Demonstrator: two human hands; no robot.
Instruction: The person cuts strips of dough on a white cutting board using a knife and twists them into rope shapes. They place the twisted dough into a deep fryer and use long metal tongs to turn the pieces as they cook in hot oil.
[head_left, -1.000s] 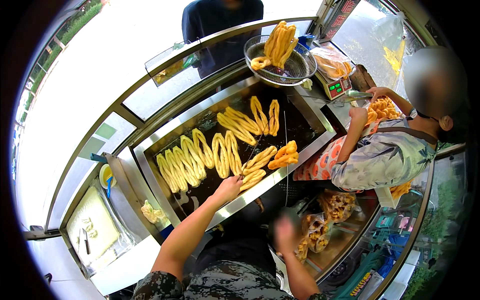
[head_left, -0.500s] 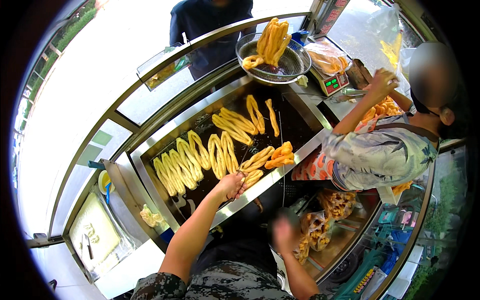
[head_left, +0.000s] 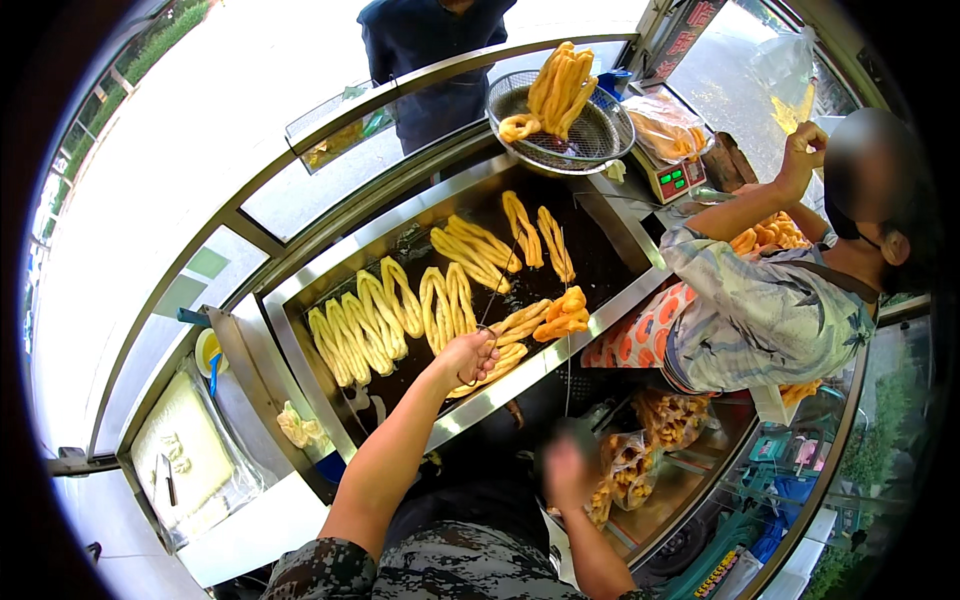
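My left hand (head_left: 470,358) is closed around a dark, thin metal rod with a looped handle (head_left: 487,328), above the near edge of a frying vat (head_left: 610,325). The rod reaches up over the dark oil. Rows of pale fried dough sticks (head_left: 350,335) float at the left, with yellower ones (head_left: 520,230) toward the far right. Browner twisted dough (head_left: 562,313) lies near the front rim. My right hand (head_left: 570,468) is low, beside the vat's near side; blur hides its fingers. A thin upright rod (head_left: 568,385) rises above it; whether it is held is unclear.
A wire basket (head_left: 610,140) with fried dough stands at the far corner. Beside it are a scale (head_left: 672,180) and bagged dough. A co-worker (head_left: 770,300) stands at the right. Dough and a knife (head_left: 170,480) lie at the left. Bagged fried pieces (head_left: 632,465) sit below.
The rod in my left hand points farther up, toward the far-right dough sticks. The rightmost of those looks wider, showing both strands. The co-worker's hand has moved higher, and the view has shifted slightly.
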